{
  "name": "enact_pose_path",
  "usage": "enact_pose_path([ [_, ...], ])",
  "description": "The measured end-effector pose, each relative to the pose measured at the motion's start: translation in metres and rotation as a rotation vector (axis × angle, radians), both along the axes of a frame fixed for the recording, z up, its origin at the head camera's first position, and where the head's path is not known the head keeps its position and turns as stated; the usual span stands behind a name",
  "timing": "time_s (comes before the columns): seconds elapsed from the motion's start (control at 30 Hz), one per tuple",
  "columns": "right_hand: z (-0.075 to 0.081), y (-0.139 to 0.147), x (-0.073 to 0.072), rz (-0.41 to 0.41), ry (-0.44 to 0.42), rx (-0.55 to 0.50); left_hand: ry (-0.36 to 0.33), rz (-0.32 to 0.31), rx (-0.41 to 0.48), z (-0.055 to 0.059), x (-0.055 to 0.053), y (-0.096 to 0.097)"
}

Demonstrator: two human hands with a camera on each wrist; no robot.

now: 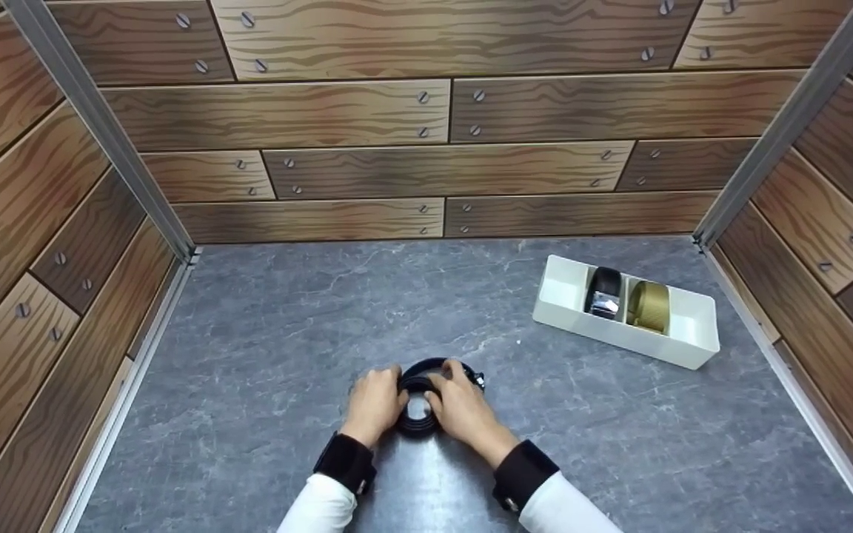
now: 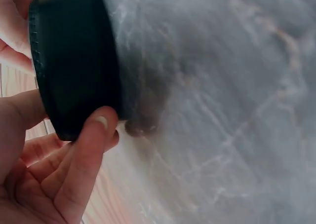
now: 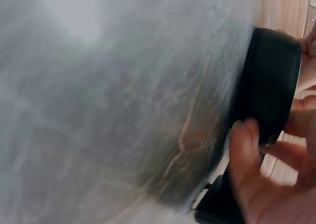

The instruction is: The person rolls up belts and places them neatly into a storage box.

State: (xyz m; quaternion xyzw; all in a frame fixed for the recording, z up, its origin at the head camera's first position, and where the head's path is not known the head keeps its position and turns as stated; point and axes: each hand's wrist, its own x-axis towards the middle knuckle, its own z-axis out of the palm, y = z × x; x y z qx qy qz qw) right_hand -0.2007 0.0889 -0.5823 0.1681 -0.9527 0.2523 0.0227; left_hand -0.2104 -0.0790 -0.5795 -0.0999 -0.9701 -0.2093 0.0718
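Observation:
A black belt (image 1: 417,427) lies partly rolled on the grey surface, its coil standing on edge with a looser loop behind. The shiny buckle (image 1: 479,380) is at the loop's right end. My left hand (image 1: 373,406) grips the coil's left side; in the left wrist view its thumb and fingers pinch the lower edge of the belt (image 2: 74,61). From the other side my right hand (image 1: 463,411) holds the coil and the loop. The right wrist view shows its thumb pressed on the belt's (image 3: 269,81) outer face.
A white divided box (image 1: 611,337) stands at the back right. Its middle compartments hold a rolled black belt (image 1: 606,285) with a silver buckle and a rolled olive-gold belt (image 1: 652,305). Wood-patterned walls (image 1: 441,170) enclose the surface at the back and both sides.

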Motion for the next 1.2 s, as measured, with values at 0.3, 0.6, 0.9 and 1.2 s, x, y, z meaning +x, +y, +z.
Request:
enact_pose_path([
  [0.3, 0.003, 0.004, 0.012, -0.102, -0.010, 0.083, -0.022, 0.004, 0.040, 0.000, -0.001, -0.001],
  [0.6, 0.008, 0.015, 0.014, -0.038, 0.052, -0.003, -0.073, 0.037, 0.074, 0.000, -0.002, 0.000],
  [0.9, 0.005, 0.022, 0.015, -0.094, 0.101, -0.070, -0.057, 0.048, 0.074, -0.002, 0.000, 0.003],
  [1.2, 0.009, 0.044, 0.001, -0.202, 0.042, -0.055, -0.055, 0.078, 0.053, -0.004, 0.001, 0.005],
])
